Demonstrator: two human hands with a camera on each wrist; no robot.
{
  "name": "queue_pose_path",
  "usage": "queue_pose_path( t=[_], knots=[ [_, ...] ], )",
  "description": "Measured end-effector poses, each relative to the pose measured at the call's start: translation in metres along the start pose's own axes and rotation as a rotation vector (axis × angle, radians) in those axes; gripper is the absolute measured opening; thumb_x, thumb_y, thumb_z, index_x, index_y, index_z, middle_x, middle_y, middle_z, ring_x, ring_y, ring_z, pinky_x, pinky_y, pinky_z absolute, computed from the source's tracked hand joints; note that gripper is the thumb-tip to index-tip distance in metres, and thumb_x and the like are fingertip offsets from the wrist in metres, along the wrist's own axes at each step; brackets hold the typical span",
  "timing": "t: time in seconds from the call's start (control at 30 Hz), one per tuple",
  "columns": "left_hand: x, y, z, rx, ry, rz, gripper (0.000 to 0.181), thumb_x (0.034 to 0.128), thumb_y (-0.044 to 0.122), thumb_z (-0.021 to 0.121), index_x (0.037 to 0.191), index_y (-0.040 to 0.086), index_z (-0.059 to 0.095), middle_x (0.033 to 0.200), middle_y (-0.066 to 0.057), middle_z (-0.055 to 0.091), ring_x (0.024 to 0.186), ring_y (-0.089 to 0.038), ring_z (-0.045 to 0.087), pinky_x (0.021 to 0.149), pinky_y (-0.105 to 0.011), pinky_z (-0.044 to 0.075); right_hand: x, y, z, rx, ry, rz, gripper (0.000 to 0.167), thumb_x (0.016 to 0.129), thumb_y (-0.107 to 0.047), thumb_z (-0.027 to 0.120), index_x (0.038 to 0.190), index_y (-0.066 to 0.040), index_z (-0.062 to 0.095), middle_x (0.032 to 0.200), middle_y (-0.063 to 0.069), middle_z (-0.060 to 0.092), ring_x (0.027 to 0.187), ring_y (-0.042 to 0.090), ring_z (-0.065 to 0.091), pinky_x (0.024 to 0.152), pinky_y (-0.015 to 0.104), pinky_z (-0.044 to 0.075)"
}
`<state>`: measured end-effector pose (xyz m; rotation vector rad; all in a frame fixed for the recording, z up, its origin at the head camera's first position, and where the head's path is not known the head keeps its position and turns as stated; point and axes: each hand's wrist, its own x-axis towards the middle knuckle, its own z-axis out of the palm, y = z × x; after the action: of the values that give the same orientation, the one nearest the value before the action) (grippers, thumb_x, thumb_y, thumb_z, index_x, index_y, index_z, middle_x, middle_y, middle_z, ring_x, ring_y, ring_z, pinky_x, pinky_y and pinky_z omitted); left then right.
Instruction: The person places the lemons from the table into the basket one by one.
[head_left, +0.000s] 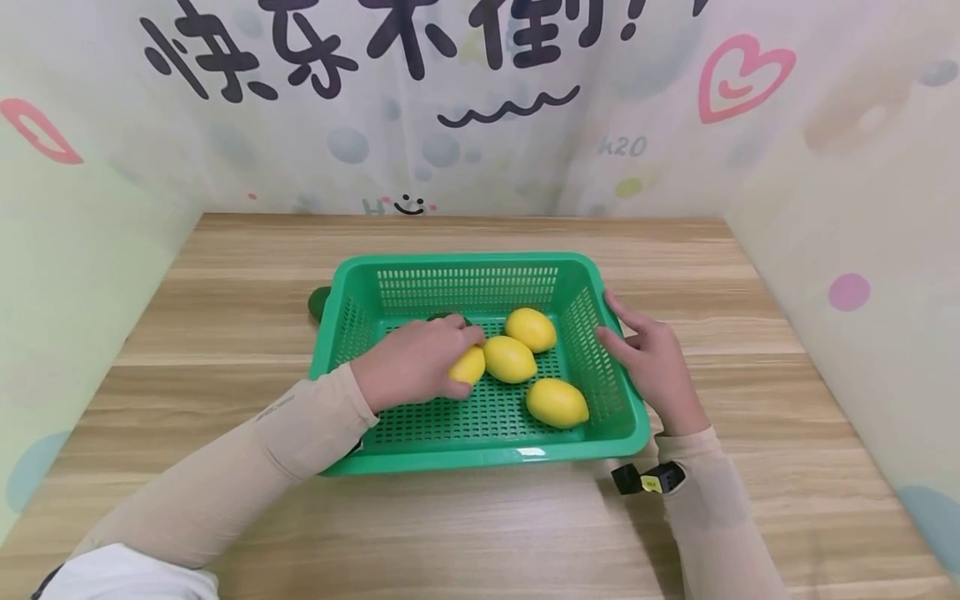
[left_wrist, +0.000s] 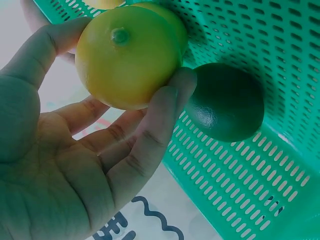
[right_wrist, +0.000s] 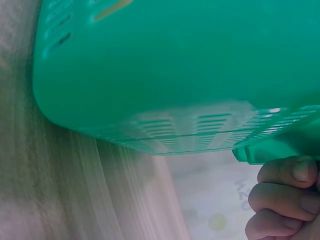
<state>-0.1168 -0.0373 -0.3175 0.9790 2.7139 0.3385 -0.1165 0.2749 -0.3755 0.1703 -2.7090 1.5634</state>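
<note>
My left hand (head_left: 416, 358) reaches into a green plastic basket (head_left: 465, 461) and grips a yellow lemon (head_left: 469, 367) between thumb and fingers. The left wrist view shows that lemon (left_wrist: 127, 60) close up, stem end towards the camera. Beside it in the basket lies a smooth dark green fruit (left_wrist: 227, 102), mostly hidden by the hand in the head view. Several more lemons (head_left: 557, 403) rest on the basket's right half. At the basket's right side, my right hand (head_left: 660, 375) holds the rim, its thumb over the edge; curled fingers (right_wrist: 285, 200) show below the rim in the right wrist view.
Another dark green object (head_left: 318, 304) sticks out past the basket's left side, partly hidden by it. Under everything is a wood-grain table (head_left: 465, 533). A printed wall (head_left: 405, 150) stands behind the table, with light walls on both sides.
</note>
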Motion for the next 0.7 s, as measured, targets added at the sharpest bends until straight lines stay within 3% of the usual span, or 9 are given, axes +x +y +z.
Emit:
queue_pose_path(
  t=[0.07, 0.2, 0.3, 0.47, 0.6, 0.7],
  knots=[
    [0.0005, -0.0001, 0.0007, 0.006, -0.006, -0.002, 0.051, 0.0863, 0.026, 0.08, 0.131, 0.005, 0.066, 0.108, -0.008, 0.064, 0.082, -0.018, 0.057, 0.066, -0.029, 0.051, 0.0002, -0.0006, -0.0001, -0.003, -0.001, 0.001, 0.058, 0.104, -0.028, 0.064, 0.157, -0.016, 0.043, 0.132, 0.029, 0.064, 0.066, 0.019, 0.074, 0.057, 0.035, 0.061],
    [0.0013, -0.0006, 0.0027, 0.016, -0.014, -0.009, 0.052, 0.0864, 0.027, 0.08, 0.131, 0.006, 0.065, 0.107, -0.007, 0.064, 0.083, -0.018, 0.057, 0.067, -0.03, 0.051, 0.0005, -0.0014, -0.0005, -0.013, -0.002, 0.006, 0.058, 0.104, -0.028, 0.064, 0.156, -0.016, 0.044, 0.111, 0.03, 0.071, 0.061, 0.02, 0.073, 0.055, 0.035, 0.061],
    [0.0021, -0.0006, 0.004, 0.011, -0.027, -0.009, 0.052, 0.0867, 0.027, 0.081, 0.132, 0.006, 0.065, 0.107, -0.007, 0.063, 0.083, -0.018, 0.057, 0.068, -0.03, 0.051, 0.0002, -0.0018, -0.0007, -0.012, 0.001, 0.001, 0.057, 0.104, -0.027, 0.064, 0.156, -0.016, 0.044, 0.112, 0.03, 0.071, 0.061, 0.02, 0.073, 0.055, 0.035, 0.061],
    [0.0034, 0.0012, 0.0059, -0.001, -0.048, 0.004, 0.051, 0.0863, 0.026, 0.081, 0.13, 0.006, 0.065, 0.104, -0.006, 0.061, 0.079, -0.018, 0.057, 0.066, -0.029, 0.051, 0.0, -0.0025, -0.0013, -0.005, -0.003, -0.01, 0.057, 0.104, -0.026, 0.064, 0.156, -0.015, 0.044, 0.131, 0.03, 0.063, 0.063, 0.019, 0.074, 0.056, 0.034, 0.061],
    [0.0053, 0.0024, 0.0079, -0.006, -0.071, 0.023, 0.049, 0.0858, 0.024, 0.081, 0.128, 0.006, 0.065, 0.1, -0.005, 0.059, 0.075, -0.018, 0.056, 0.063, -0.027, 0.05, -0.0008, -0.0021, -0.0011, -0.005, 0.0, -0.003, 0.057, 0.104, -0.027, 0.064, 0.156, -0.015, 0.044, 0.127, 0.031, 0.066, 0.062, 0.019, 0.073, 0.056, 0.034, 0.061],
    [0.0061, 0.0032, 0.0088, -0.009, -0.086, 0.025, 0.048, 0.0856, 0.024, 0.082, 0.128, 0.007, 0.065, 0.099, -0.004, 0.058, 0.072, -0.017, 0.056, 0.062, -0.026, 0.049, -0.0007, -0.0016, -0.0007, -0.007, 0.005, 0.0, 0.057, 0.104, -0.027, 0.064, 0.156, -0.015, 0.044, 0.111, 0.031, 0.071, 0.059, 0.02, 0.072, 0.055, 0.035, 0.06]
  ],
)
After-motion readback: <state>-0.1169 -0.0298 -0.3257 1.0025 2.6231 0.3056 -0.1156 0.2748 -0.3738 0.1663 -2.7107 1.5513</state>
